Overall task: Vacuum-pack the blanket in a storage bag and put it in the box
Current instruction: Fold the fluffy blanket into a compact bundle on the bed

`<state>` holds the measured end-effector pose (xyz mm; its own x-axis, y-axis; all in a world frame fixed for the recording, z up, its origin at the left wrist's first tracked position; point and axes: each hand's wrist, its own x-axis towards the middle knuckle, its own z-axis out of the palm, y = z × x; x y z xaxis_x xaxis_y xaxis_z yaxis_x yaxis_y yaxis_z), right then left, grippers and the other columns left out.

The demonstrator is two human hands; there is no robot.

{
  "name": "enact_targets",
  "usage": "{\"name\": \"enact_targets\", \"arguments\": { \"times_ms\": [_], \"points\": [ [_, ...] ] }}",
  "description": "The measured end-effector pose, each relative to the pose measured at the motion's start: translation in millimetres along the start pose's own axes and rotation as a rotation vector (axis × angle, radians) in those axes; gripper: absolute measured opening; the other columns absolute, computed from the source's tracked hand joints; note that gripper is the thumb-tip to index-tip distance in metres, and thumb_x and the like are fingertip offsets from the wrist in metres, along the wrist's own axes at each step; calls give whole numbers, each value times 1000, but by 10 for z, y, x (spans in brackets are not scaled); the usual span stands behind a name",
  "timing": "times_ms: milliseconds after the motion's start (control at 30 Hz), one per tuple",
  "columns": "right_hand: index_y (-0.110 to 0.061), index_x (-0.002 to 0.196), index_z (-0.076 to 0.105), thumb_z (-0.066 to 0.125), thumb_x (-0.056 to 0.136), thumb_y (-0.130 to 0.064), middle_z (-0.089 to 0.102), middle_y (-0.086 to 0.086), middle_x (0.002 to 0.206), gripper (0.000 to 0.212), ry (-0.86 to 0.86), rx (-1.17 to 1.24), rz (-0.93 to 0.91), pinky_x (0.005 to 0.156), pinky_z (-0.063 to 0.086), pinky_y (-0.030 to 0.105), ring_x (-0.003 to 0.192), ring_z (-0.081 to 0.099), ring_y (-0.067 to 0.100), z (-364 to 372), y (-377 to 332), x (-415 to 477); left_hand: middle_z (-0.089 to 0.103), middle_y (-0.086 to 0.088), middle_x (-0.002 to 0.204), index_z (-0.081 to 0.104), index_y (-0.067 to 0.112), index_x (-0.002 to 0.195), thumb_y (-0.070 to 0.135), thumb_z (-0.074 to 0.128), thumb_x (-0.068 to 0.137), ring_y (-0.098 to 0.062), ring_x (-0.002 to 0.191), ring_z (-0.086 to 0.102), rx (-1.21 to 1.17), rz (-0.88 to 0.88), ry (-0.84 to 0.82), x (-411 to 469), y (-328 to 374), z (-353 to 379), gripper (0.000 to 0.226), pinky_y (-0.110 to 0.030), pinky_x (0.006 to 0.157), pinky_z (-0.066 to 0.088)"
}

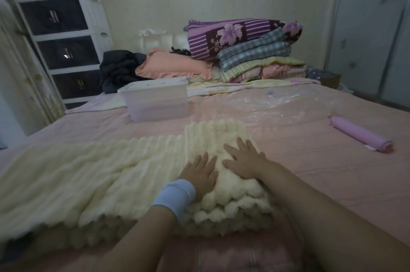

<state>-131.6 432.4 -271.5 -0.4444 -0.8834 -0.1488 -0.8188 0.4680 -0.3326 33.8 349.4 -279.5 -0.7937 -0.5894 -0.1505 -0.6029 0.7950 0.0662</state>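
A fluffy cream ribbed blanket (pixel 88 172) lies on the pink bed, its right end folded into a thick stack, the rest spread out to the left. My left hand (pixel 200 174), with a pale blue wristband, presses flat on the folded stack. My right hand (pixel 243 158) lies flat beside it, fingers spread, also pressing on the stack. A clear plastic storage bag (pixel 281 107) lies flat on the bed beyond the blanket. A translucent lidded box (pixel 155 99) stands further back, left of the bag. A pink cylindrical pump (pixel 359 133) lies at the right.
Folded quilts (pixel 248 50) and a peach pillow (pixel 173 65) are piled at the head of the bed, with dark clothing (pixel 119 69) beside them. A white drawer unit (pixel 60 36) stands at the back left. A wardrobe (pixel 372 27) stands on the right.
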Motion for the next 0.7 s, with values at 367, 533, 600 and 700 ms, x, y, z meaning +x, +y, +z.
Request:
{"name": "enact_targets", "arguments": {
  "times_ms": [367, 533, 600, 700],
  "points": [
    [-26, 155, 36, 61, 93, -31, 42, 5, 156, 67, 275, 356, 109, 109, 37, 31, 139, 44, 28, -94, 233, -327, -1, -12, 161, 3, 26, 154, 41, 23, 104, -33, 148, 0, -106, -53, -1, -56, 282, -208, 56, -39, 119, 5],
    [-30, 142, 55, 55, 90, -10, 59, 10, 136, 56, 588, 302, 55, 99, 46, 34, 124, 56, 31, -424, 513, -455, 2, -14, 161, 7, 30, 154, 46, 27, 102, -32, 148, 2, -184, 46, 102, 330, 682, -292, 58, -42, 120, 9],
    [-33, 144, 52, 51, 91, -12, 56, 12, 125, 58, 661, 193, 77, 93, 47, 38, 116, 57, 35, -583, 771, -489, 7, -10, 161, 11, 30, 154, 48, 32, 101, -30, 148, 5, -257, 139, 129, 479, 898, -354, 60, -42, 120, 11],
    [-35, 148, 46, 49, 95, -17, 50, 11, 125, 56, 718, 42, 183, 88, 48, 40, 112, 57, 35, -827, 1252, -554, 3, -5, 162, 13, 24, 155, 49, 41, 98, -25, 149, 1, -309, 271, 153, 633, 1296, -415, 68, -40, 120, 11]
  ]
}}
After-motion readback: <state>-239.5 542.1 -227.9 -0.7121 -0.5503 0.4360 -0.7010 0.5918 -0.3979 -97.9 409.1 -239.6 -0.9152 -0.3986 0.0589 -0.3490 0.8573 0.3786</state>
